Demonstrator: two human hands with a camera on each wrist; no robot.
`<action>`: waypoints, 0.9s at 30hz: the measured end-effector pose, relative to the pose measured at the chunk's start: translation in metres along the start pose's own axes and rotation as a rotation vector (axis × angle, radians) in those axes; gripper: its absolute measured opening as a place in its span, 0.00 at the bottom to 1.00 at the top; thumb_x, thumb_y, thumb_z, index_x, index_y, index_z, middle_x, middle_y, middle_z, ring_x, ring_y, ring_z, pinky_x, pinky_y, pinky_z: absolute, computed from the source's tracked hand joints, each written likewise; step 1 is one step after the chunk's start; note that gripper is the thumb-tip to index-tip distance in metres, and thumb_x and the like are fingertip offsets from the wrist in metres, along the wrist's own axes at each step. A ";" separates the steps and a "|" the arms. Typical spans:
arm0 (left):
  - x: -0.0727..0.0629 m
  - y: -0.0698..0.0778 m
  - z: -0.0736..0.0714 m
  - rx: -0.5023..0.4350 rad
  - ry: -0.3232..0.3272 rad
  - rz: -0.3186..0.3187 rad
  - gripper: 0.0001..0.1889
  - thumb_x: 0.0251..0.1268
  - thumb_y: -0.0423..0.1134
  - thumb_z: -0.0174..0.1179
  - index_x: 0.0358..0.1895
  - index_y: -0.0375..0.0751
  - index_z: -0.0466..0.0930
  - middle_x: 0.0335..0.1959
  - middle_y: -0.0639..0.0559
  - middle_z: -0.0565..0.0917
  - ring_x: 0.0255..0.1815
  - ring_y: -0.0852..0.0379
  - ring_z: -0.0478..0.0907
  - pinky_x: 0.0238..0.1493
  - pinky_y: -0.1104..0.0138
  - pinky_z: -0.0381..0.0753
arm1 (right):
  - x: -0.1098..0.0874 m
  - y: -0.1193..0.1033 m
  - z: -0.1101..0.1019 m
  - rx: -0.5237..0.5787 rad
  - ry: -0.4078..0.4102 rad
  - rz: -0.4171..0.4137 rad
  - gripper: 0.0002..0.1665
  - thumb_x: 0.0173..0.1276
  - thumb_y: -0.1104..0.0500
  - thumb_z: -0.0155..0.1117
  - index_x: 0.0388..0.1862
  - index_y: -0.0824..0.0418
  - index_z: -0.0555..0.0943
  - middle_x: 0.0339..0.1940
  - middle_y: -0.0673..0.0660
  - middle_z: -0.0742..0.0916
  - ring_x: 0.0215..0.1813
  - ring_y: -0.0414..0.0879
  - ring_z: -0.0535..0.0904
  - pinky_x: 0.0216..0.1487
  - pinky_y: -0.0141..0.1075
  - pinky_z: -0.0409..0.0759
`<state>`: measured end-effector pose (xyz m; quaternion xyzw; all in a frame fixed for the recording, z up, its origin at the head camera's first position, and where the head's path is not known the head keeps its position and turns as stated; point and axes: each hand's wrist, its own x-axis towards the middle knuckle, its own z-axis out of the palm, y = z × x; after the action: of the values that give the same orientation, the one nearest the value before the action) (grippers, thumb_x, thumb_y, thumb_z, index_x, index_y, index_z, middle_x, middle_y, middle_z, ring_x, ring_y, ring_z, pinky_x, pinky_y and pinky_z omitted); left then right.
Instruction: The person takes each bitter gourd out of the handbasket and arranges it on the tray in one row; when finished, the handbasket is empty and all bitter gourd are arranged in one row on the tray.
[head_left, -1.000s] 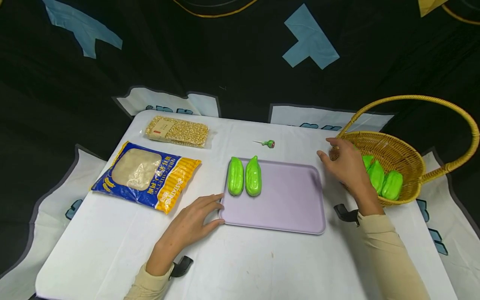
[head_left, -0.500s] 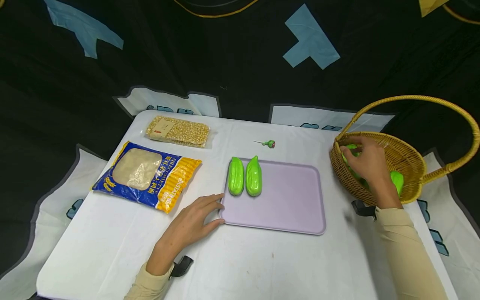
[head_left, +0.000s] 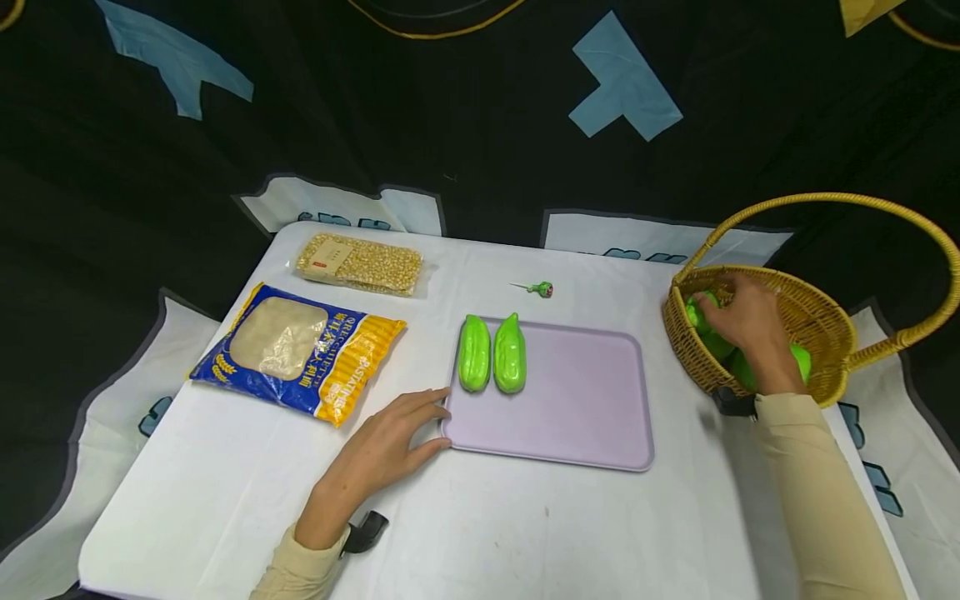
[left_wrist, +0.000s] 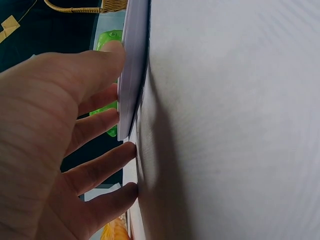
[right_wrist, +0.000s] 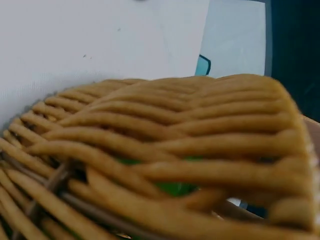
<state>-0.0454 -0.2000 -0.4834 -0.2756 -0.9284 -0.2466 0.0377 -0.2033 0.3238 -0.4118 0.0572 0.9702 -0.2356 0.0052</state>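
In the head view my left hand (head_left: pixel 382 437) lies at the near left corner of a lilac tray (head_left: pixel 577 400), fingers spread and fingertips right at its rim. The left wrist view shows the thumb over the edge of the tray (left_wrist: pixel 132 75). Two glossy green ridged vegetables (head_left: pixel 474 354) lie side by side on the tray's left part. My right hand (head_left: pixel 753 321) reaches into a wicker basket (head_left: pixel 686 354), thumb and fingers curled about a green ridged vegetable (head_left: pixel 697 315); its fingertips are partly hidden. Woven basket wall (right_wrist: pixel 165 120) blocks most of the right wrist view.
More green vegetables (head_left: pixel 802 360) lie in the basket, whose tall handle (head_left: pixel 832 198) arches above it. A blue and yellow pasta bag (head_left: pixel 292 354) and a pack of yellow kernels (head_left: pixel 360 262) lie at the left. A small green pick (head_left: pixel 540 289) lies behind the tray.
My right hand has moved from the basket's left rim down into the basket and closed around a green vegetable there. The left hand has stayed at the tray corner.
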 end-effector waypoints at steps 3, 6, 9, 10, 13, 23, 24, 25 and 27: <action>0.000 0.000 0.000 0.003 -0.002 -0.002 0.18 0.68 0.48 0.77 0.57 0.48 0.88 0.74 0.50 0.80 0.73 0.49 0.78 0.74 0.53 0.79 | 0.003 0.001 -0.001 -0.015 -0.054 0.030 0.48 0.81 0.37 0.56 0.79 0.76 0.65 0.74 0.84 0.70 0.77 0.81 0.62 0.84 0.72 0.46; 0.000 0.000 0.001 0.003 -0.014 -0.013 0.18 0.68 0.48 0.76 0.57 0.49 0.88 0.75 0.50 0.80 0.74 0.49 0.77 0.75 0.54 0.79 | 0.005 0.001 -0.003 -0.050 -0.101 0.062 0.53 0.80 0.33 0.55 0.81 0.75 0.62 0.75 0.85 0.67 0.75 0.81 0.62 0.78 0.76 0.59; 0.000 0.000 0.001 0.001 -0.019 -0.019 0.18 0.69 0.48 0.76 0.57 0.49 0.88 0.75 0.50 0.79 0.74 0.49 0.77 0.75 0.54 0.79 | 0.006 -0.002 -0.004 -0.075 -0.150 0.087 0.57 0.78 0.29 0.54 0.83 0.75 0.59 0.76 0.86 0.64 0.74 0.81 0.62 0.74 0.79 0.64; 0.000 0.000 0.001 0.001 -0.019 -0.020 0.18 0.69 0.48 0.76 0.57 0.49 0.88 0.75 0.50 0.79 0.74 0.49 0.77 0.75 0.54 0.79 | 0.006 -0.002 -0.005 -0.082 -0.165 0.093 0.58 0.78 0.29 0.53 0.83 0.74 0.58 0.76 0.86 0.64 0.74 0.81 0.61 0.74 0.79 0.63; 0.000 0.000 0.001 -0.001 -0.020 -0.021 0.18 0.69 0.49 0.76 0.57 0.49 0.88 0.75 0.50 0.79 0.75 0.49 0.77 0.75 0.54 0.79 | 0.007 -0.003 -0.006 -0.095 -0.202 0.096 0.57 0.79 0.30 0.53 0.82 0.75 0.58 0.77 0.87 0.62 0.75 0.82 0.59 0.75 0.79 0.60; -0.001 0.000 0.001 0.007 -0.024 -0.015 0.18 0.69 0.49 0.76 0.57 0.49 0.88 0.75 0.51 0.79 0.74 0.49 0.77 0.75 0.54 0.79 | 0.003 -0.002 -0.007 -0.067 -0.208 0.054 0.51 0.78 0.39 0.60 0.80 0.77 0.60 0.74 0.84 0.67 0.68 0.77 0.64 0.73 0.76 0.65; -0.001 0.000 0.001 0.008 -0.022 -0.015 0.18 0.69 0.49 0.76 0.57 0.49 0.88 0.75 0.51 0.79 0.74 0.49 0.77 0.75 0.54 0.79 | 0.002 -0.003 -0.007 -0.058 -0.203 0.053 0.50 0.78 0.40 0.61 0.80 0.76 0.61 0.74 0.83 0.68 0.66 0.76 0.65 0.72 0.76 0.67; -0.001 0.000 0.000 0.008 -0.021 -0.014 0.18 0.69 0.49 0.76 0.57 0.49 0.88 0.75 0.51 0.79 0.74 0.49 0.77 0.75 0.54 0.79 | 0.002 -0.003 -0.007 -0.050 -0.196 0.053 0.50 0.78 0.41 0.61 0.80 0.76 0.61 0.73 0.82 0.69 0.65 0.75 0.65 0.71 0.75 0.68; -0.001 0.000 0.000 0.005 -0.019 -0.014 0.18 0.69 0.49 0.76 0.57 0.49 0.88 0.75 0.50 0.79 0.74 0.49 0.77 0.75 0.54 0.79 | 0.000 -0.005 -0.007 -0.039 -0.177 0.045 0.48 0.77 0.43 0.62 0.80 0.75 0.63 0.73 0.81 0.70 0.64 0.74 0.66 0.72 0.75 0.67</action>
<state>-0.0447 -0.2003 -0.4837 -0.2712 -0.9312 -0.2418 0.0279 -0.2040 0.3228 -0.4037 0.0578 0.9687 -0.2208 0.0975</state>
